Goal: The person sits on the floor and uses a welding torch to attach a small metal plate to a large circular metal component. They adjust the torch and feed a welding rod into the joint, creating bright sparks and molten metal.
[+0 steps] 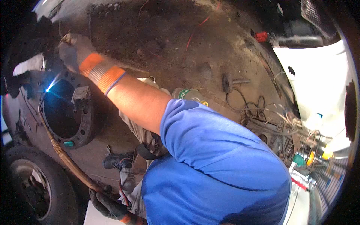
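Note:
My left hand [108,204], in a dark glove with an orange cuff, is closed around the handle of a long brass-coloured gas torch [67,161]. Its thin bent tube reaches up to a bright blue-white flame at the left rim of a heavy dark metal ring [87,125] with bolt holes. A small metal block [81,93] sits on the ring's right side. My right arm stretches across the view, and my right hand [71,48], in a greyish glove with an orange cuff, is beyond the ring's upper edge. Blur and shadow hide its fingers.
A tyred wheel [62,195] is at lower left. On the dirty floor lie a hammer [227,83], a clear plastic bottle [187,94] by my leg, and tangled cables [258,108]. A white panel [315,75] stands at right. My shoe [116,161] is below the ring.

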Tool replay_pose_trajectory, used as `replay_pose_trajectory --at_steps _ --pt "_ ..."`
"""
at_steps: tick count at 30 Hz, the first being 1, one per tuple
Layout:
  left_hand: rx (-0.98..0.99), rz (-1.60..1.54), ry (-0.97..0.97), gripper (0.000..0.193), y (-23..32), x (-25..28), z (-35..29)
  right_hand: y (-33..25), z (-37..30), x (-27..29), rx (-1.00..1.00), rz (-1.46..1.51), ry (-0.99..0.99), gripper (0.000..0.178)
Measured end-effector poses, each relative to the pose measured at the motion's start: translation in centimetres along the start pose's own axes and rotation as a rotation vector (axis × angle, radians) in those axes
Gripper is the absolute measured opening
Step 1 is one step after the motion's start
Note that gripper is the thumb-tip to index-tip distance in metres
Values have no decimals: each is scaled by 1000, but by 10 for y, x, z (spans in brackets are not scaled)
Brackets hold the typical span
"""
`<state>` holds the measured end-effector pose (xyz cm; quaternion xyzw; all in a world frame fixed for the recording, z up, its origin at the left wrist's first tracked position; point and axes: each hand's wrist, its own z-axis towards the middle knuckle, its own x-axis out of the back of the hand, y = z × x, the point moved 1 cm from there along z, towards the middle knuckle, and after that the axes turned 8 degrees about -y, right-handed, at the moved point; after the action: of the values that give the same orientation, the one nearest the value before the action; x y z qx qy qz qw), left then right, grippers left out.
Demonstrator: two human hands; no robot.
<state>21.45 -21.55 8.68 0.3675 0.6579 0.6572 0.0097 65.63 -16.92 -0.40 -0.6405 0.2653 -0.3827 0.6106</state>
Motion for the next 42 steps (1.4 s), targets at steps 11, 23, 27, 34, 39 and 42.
replay_pose_trajectory --at_steps 11,23,27,34,39,42 --pt "128 81 -175 28 18 7 17 7 -14 34 121 -59 -27 23" --pt "145 210 -194 28 3 8 6 16 2 1 73 -135 -159 27" --pt "90 242 -189 27 2 8 8 17 4 -2 73 -152 -161 29" --pt "49 307 -197 28 11 3 10 18 8 1 55 -168 -151 31" --pt "5 362 -202 29 6 8 8 21 8 0 45 -169 -154 33" --pt "-15 374 -200 28 6 8 8 23 7 1 34 -170 -155 34"
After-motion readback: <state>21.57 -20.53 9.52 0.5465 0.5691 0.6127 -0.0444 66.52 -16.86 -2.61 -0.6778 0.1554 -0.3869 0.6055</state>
